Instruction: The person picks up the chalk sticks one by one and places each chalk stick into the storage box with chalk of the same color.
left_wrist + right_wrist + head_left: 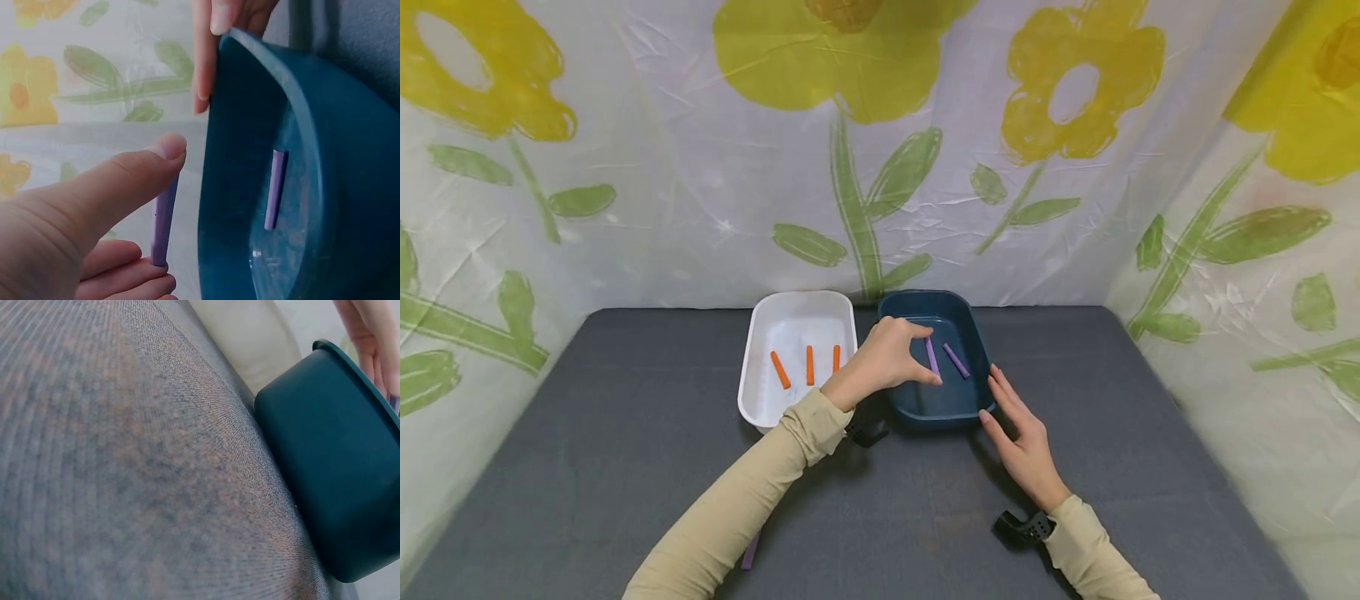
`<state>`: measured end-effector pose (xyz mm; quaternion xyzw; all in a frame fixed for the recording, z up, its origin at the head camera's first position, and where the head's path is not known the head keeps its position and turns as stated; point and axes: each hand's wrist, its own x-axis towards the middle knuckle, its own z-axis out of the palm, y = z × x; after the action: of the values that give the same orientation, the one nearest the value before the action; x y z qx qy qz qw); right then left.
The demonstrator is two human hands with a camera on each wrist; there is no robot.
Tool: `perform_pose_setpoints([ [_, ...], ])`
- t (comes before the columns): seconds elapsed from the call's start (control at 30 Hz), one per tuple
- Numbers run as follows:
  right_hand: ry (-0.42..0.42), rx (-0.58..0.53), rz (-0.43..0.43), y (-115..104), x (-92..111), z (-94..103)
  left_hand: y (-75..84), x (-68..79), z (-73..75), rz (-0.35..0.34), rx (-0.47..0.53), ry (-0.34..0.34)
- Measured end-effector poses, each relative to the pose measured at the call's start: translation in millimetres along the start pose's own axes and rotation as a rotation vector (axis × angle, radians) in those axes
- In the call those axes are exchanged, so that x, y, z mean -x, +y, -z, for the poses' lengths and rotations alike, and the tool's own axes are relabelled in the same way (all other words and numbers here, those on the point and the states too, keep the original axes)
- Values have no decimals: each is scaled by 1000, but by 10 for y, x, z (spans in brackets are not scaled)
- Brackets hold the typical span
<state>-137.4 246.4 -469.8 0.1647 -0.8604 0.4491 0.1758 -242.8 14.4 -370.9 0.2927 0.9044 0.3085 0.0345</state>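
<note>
In the head view my left hand (889,354) holds a slim purple stick (932,356) by its two ends, thumb at one and fingers at the other, over the dark blue bin (936,422). The left wrist view shows the flat-sided held stick (164,225) beside the bin's rim. Another purple stick (956,361) lies on the bin floor. My right hand (1024,450) rests its extended fingers along the bin's right side, with the thumb near the front right corner. The right wrist view shows mostly cloth and the bin's outer wall (337,456).
Left of the blue bin stands a white bin (747,367) with orange sticks (780,370) inside. Another purple stick (750,552) lies partly hidden under my left forearm. Dark grey cloth (647,417) covers the table, and a flower-printed curtain (685,208) hangs behind.
</note>
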Motion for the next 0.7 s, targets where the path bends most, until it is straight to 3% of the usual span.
perform_pose_setpoints([
  [0.3, 3, -18, 61, 171, 21, -10, -102, -306, -89, 43, -36, -12],
  [0.57, 16, -21, 75, 148, 13, -23, -247, -499, -201, 150, 4, -19],
  [0.7, 26, -36, 85, 29, -1, -8, -293, -555, -272, 174, -6, -29],
])
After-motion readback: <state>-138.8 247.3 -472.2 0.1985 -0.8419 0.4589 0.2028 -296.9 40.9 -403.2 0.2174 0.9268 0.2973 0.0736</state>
